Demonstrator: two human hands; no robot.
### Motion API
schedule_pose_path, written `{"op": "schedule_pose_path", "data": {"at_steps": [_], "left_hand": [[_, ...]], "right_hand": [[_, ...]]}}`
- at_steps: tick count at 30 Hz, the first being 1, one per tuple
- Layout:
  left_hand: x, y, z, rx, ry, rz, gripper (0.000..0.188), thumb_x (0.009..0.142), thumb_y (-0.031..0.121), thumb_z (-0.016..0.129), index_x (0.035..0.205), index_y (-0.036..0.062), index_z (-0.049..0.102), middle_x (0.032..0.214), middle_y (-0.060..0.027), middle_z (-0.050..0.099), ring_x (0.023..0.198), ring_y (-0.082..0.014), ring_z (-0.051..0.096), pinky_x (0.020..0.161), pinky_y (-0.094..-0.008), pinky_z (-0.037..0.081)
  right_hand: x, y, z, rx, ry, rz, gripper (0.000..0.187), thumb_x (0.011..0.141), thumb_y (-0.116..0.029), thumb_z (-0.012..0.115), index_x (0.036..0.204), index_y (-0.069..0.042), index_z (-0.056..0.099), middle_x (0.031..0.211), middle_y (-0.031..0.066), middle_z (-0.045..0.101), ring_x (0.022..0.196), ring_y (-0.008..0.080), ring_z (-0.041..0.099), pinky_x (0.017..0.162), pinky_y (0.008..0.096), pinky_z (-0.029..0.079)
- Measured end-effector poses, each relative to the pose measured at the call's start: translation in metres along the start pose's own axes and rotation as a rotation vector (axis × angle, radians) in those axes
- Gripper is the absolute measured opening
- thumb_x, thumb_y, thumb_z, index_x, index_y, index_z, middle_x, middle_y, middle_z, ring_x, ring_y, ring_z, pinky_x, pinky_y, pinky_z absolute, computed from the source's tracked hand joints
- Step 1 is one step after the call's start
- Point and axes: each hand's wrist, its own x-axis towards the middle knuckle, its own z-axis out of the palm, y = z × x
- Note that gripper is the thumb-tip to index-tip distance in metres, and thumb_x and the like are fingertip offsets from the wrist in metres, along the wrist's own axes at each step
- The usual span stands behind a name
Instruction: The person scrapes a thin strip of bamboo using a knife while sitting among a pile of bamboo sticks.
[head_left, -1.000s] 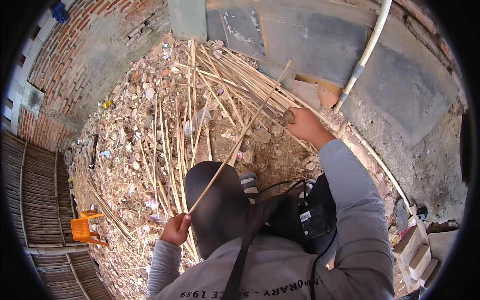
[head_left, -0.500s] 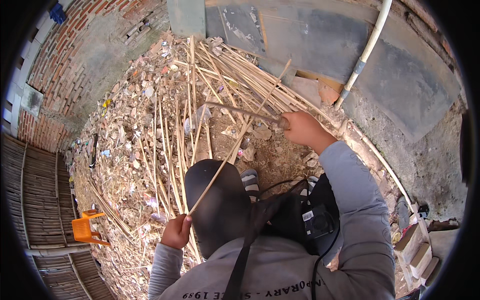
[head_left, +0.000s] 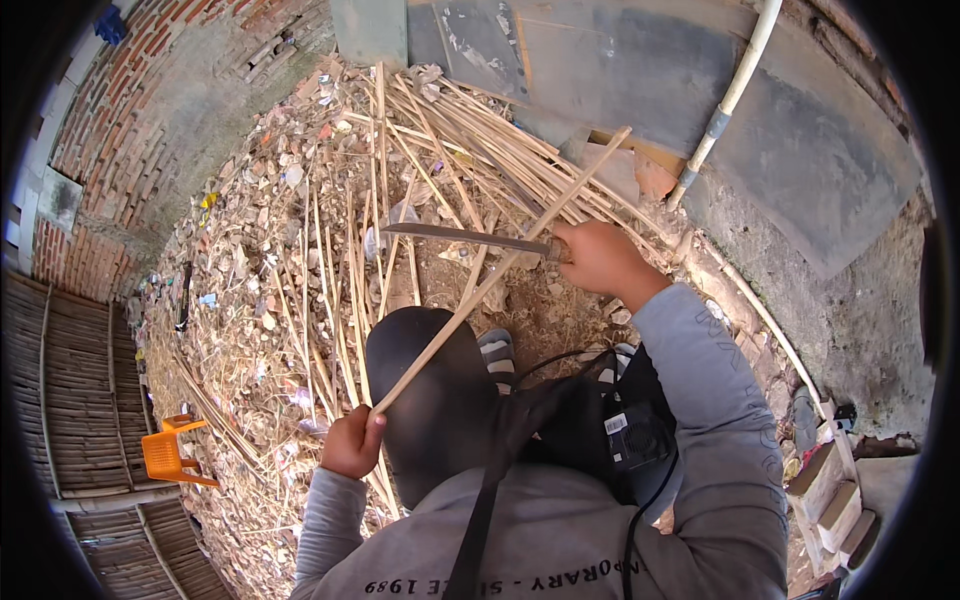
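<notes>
My left hand (head_left: 352,442) is closed on the near end of a long, split bamboo strip (head_left: 455,322). The strip slants away to the far right, passing over a dark, rounded form that looks like a bent knee. In my right hand (head_left: 603,262) is the handle of a machete (head_left: 455,235), its long blade pointing left. The blade crosses the strip just left of my right fist. Whether the edge touches the strip, I cannot tell.
More bamboo strips (head_left: 500,140) lie piled at the back by a wall with grey panels (head_left: 630,70). Others rest on rubble-strewn ground. An orange plastic chair (head_left: 172,455) stands far left beside a slatted bamboo panel (head_left: 80,390). A pale pipe (head_left: 740,90) rises at the right.
The strip has turned so its broader face shows, and its far end has shifted right. The machete has rolled to show its flat side, with its tip a little further left.
</notes>
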Motion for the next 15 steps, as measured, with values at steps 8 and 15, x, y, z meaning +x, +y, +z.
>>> {"op": "schedule_pose_path", "data": {"at_steps": [8, 15], "left_hand": [[-0.001, 0.000, 0.005, -0.018, 0.022, 0.007, 0.049, 0.103, 0.044, 0.052, 0.080, 0.0006, 0.053, 0.060, -0.0229, 0.055, 0.059, -0.0463, 0.059, 0.053, -0.0508, 0.042], [-0.004, -0.015, 0.019, 0.011, 0.085, 0.031, 0.048, 0.102, 0.045, 0.054, 0.082, 0.0014, 0.055, 0.062, -0.0230, 0.058, 0.061, -0.0477, 0.060, 0.053, -0.0522, 0.044]], "right_hand": [[0.008, 0.047, 0.019, 0.179, 0.236, 0.125, 0.045, 0.076, -0.019, 0.068, 0.119, -0.006, 0.068, 0.099, 0.0235, 0.071, 0.095, 0.0423, 0.068, 0.085, 0.0479, 0.055], [0.011, 0.047, 0.013, 0.196, 0.159, 0.062, 0.046, 0.076, -0.020, 0.069, 0.119, -0.003, 0.068, 0.108, 0.0245, 0.070, 0.102, 0.0408, 0.067, 0.090, 0.0490, 0.054]]}}
